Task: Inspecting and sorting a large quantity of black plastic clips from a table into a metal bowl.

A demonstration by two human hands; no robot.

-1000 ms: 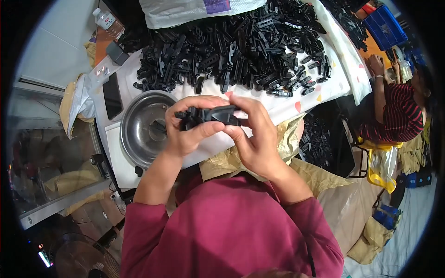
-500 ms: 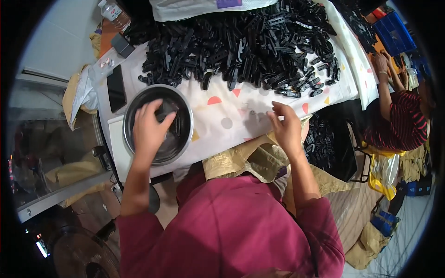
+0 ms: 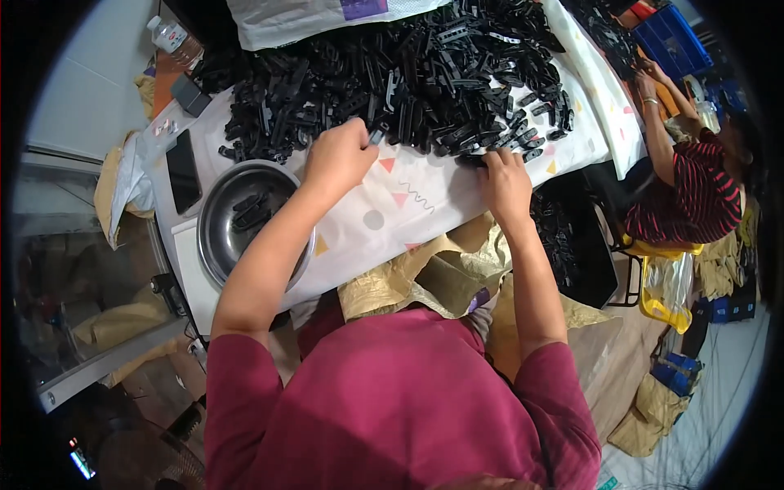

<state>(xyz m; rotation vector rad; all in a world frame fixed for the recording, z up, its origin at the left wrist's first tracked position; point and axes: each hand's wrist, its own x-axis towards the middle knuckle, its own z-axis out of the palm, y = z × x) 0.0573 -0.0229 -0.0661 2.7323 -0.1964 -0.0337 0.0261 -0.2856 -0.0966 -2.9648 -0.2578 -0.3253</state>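
Note:
A large heap of small, long black plastic pieces [image 3: 327, 98] covers the far part of the table. My left hand [image 3: 339, 157] is at the heap's near edge, closed, with a slotted black piece pinched between thumb and fingertips. To its right, my right hand [image 3: 508, 184] reaches the heap's near right edge. Its fingers are bent down together around a dark piece, which they partly hide. A round metal bowl [image 3: 214, 245] stands at the left, under my left forearm, with several black pieces [image 3: 251, 212] lying in it.
A phone [image 3: 184, 171], a dark grey box [image 3: 190, 95] and a bottle [image 3: 174, 42] line the left side. A white sack [image 3: 327, 20] lies behind the heap. A black bin [image 3: 584, 261] of pieces stands right of the table. Another person in a striped shirt [image 3: 686, 196] works farther right.
My left hand has left the bowl and gone forward and right to the heap, where it grips a piece. My right hand has advanced to the heap's edge and its fingers have closed.

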